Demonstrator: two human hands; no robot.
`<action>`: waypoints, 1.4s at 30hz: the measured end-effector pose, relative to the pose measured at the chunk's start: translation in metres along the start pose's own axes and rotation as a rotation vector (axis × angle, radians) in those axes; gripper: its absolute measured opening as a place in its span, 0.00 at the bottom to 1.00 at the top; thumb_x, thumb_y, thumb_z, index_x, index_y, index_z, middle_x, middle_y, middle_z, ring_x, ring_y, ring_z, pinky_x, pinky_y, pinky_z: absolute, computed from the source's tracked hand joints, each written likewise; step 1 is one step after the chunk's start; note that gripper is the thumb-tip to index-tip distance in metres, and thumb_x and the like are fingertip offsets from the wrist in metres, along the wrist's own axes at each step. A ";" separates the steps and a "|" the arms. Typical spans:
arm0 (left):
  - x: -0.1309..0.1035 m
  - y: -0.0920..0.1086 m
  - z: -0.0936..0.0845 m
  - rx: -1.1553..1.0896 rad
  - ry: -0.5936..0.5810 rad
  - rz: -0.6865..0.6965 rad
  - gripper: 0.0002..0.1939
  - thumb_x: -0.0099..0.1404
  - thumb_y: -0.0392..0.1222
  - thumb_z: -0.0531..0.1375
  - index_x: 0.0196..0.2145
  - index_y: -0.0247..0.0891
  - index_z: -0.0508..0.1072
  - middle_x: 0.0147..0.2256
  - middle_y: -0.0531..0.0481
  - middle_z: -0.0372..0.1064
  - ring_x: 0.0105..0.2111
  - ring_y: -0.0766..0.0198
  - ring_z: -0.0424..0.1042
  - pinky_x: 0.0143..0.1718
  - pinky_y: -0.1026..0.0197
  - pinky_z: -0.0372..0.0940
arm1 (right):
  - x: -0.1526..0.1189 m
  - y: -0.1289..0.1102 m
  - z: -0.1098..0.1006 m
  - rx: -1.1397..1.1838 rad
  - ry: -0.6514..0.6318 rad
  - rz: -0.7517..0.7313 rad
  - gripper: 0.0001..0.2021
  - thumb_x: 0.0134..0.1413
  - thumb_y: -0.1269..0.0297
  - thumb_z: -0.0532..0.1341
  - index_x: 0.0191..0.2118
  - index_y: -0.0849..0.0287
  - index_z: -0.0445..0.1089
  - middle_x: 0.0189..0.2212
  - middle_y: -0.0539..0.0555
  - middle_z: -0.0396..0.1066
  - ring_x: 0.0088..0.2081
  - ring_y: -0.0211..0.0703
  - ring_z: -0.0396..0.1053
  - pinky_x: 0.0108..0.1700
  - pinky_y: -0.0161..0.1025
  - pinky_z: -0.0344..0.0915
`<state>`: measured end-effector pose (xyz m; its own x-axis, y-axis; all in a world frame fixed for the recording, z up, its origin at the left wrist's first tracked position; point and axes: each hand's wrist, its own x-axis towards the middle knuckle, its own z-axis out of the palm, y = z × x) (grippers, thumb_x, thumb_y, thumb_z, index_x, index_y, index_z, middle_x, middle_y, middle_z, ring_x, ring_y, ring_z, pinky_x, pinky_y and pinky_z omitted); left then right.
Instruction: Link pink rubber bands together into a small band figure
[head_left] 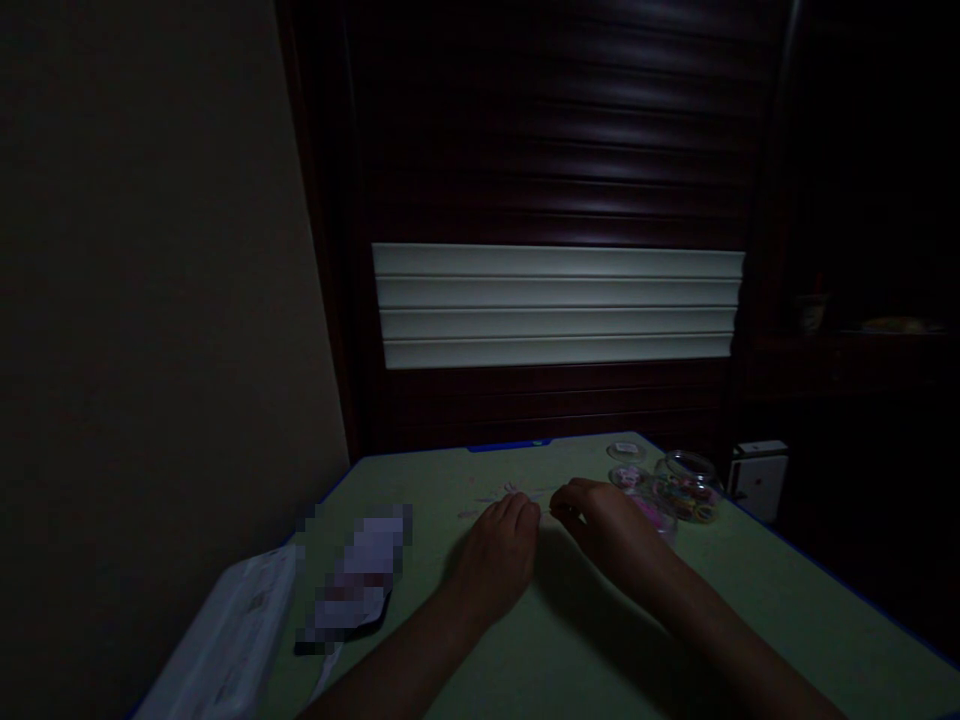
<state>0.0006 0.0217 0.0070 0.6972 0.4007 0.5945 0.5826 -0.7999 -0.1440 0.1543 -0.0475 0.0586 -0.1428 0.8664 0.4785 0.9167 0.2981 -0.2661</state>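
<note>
My left hand (pixel 499 548) is closed over the table, fingers curled together, and whatever they hold is hidden. Close beside it, my right hand (pixel 606 528) makes a pinch of thumb and forefinger. A tiny pale, thin bit shows in the gap between the two hands, too dim to name. Just beyond the fingers lie small pale, thin pieces (pixel 510 490) on the green tabletop (pixel 600 640). To the right of my right hand stands a clear round jar (pixel 686 487) with colourful ring-like pieces inside. A clear container with pink contents (pixel 651 512) is partly behind my right wrist.
A clear round lid (pixel 625 451) and a small round dish (pixel 627 477) lie near the jar. On the left are a blurred-out phone-like object (pixel 360 580) and a long white case (pixel 229 640). A wall and dark slatted panelling border the table; the room is dim.
</note>
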 end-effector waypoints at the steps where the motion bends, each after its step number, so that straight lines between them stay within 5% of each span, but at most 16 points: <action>1: 0.000 0.000 0.000 0.002 -0.001 0.001 0.10 0.63 0.29 0.45 0.37 0.35 0.63 0.36 0.45 0.62 0.37 0.57 0.62 0.42 0.54 0.61 | 0.000 0.000 0.000 -0.003 -0.002 0.000 0.10 0.54 0.72 0.51 0.30 0.59 0.68 0.30 0.52 0.70 0.31 0.36 0.67 0.34 0.30 0.57; 18: 0.000 0.000 0.001 0.043 0.004 0.020 0.09 0.65 0.30 0.45 0.38 0.35 0.62 0.36 0.45 0.62 0.38 0.57 0.63 0.41 0.53 0.62 | -0.003 0.001 -0.018 -0.158 -0.044 0.074 0.12 0.55 0.70 0.50 0.29 0.58 0.69 0.31 0.53 0.71 0.31 0.38 0.67 0.30 0.33 0.53; 26: -0.001 -0.001 0.004 0.050 0.016 0.043 0.09 0.65 0.30 0.45 0.38 0.35 0.63 0.37 0.45 0.63 0.39 0.57 0.64 0.43 0.53 0.62 | -0.005 0.024 -0.035 -0.219 -0.094 0.202 0.11 0.53 0.70 0.52 0.32 0.56 0.72 0.31 0.55 0.72 0.33 0.40 0.68 0.31 0.33 0.53; 32: -0.001 -0.002 0.003 0.011 -0.007 0.033 0.10 0.65 0.30 0.45 0.38 0.35 0.63 0.36 0.46 0.63 0.38 0.59 0.64 0.43 0.53 0.62 | -0.011 0.044 -0.050 -0.312 -0.100 0.365 0.13 0.54 0.66 0.50 0.25 0.60 0.70 0.25 0.58 0.70 0.26 0.41 0.67 0.25 0.34 0.50; 42: 0.000 -0.001 0.003 0.037 -0.009 0.020 0.09 0.65 0.30 0.45 0.38 0.36 0.63 0.37 0.46 0.64 0.39 0.58 0.64 0.44 0.53 0.62 | -0.016 0.058 -0.055 -0.363 -0.081 0.469 0.10 0.50 0.69 0.52 0.29 0.59 0.71 0.30 0.60 0.71 0.30 0.43 0.68 0.27 0.35 0.52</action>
<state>0.0009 0.0243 0.0042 0.7125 0.3884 0.5843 0.5831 -0.7909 -0.1854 0.2299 -0.0664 0.0814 0.2933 0.9045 0.3096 0.9556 -0.2676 -0.1234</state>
